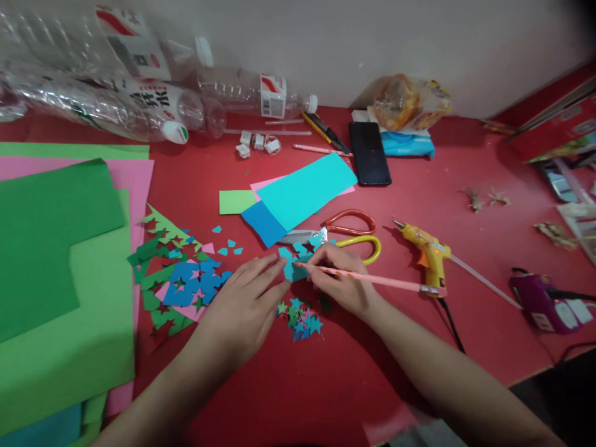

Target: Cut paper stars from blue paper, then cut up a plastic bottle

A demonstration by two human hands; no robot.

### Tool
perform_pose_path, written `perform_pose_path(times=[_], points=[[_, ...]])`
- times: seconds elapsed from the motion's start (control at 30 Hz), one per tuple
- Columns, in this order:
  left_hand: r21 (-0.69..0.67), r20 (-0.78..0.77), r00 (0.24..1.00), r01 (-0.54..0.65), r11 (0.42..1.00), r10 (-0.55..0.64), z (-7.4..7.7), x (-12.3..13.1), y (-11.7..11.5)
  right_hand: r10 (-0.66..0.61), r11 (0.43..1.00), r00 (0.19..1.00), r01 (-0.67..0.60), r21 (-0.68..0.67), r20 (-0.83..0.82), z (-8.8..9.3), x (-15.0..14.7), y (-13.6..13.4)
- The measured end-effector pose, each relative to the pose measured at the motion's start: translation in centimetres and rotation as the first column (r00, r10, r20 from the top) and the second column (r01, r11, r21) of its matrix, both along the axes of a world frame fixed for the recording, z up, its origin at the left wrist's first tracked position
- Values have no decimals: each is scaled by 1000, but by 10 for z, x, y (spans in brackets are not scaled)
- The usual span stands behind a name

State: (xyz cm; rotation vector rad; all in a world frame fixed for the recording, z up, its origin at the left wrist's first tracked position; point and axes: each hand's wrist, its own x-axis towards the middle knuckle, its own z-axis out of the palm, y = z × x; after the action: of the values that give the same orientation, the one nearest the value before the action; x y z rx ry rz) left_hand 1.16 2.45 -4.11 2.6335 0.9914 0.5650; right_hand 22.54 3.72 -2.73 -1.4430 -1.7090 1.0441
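My right hand (342, 279) grips a pink pencil (386, 280), its tip on a small turquoise paper piece (299, 270) with star-shaped holes. Beside it my left hand (251, 298) lies flat, fingers stretched, fingertips at the paper's left edge. Small cut paper stars (302, 320) in several colours are heaped just below the paper. Left of my left hand spread punched paper scraps (186, 285) in blue, green and pink. Scissors (351, 233) with one red and one yellow handle lie right behind the paper, blades partly under a blue strip.
Coloured sheets (69, 298) cover the left side; a turquoise strip (307, 189) lies behind. Plastic bottles (107, 105) line the wall. A black phone (370, 153), a utility knife (323, 130), a yellow glue gun (428, 251) with its cord and a purple power socket (544, 304) are to the right.
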Motion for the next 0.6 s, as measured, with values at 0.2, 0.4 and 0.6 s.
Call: perform_pose_path(times=[0.2, 0.4, 0.6], points=[[7, 0, 1000, -1, 1000, 1, -2, -1, 0, -8, 1000, 1000, 8, 21, 16, -2, 0, 0], [-25, 15, 1000, -7, 1000, 7, 0, 0, -1, -11, 999, 998, 9, 40, 57, -3, 1, -1], [-21, 33, 999, -14, 1000, 15, 1, 1, -1, -12, 1000, 997, 10, 24, 82, -2, 1, -1]])
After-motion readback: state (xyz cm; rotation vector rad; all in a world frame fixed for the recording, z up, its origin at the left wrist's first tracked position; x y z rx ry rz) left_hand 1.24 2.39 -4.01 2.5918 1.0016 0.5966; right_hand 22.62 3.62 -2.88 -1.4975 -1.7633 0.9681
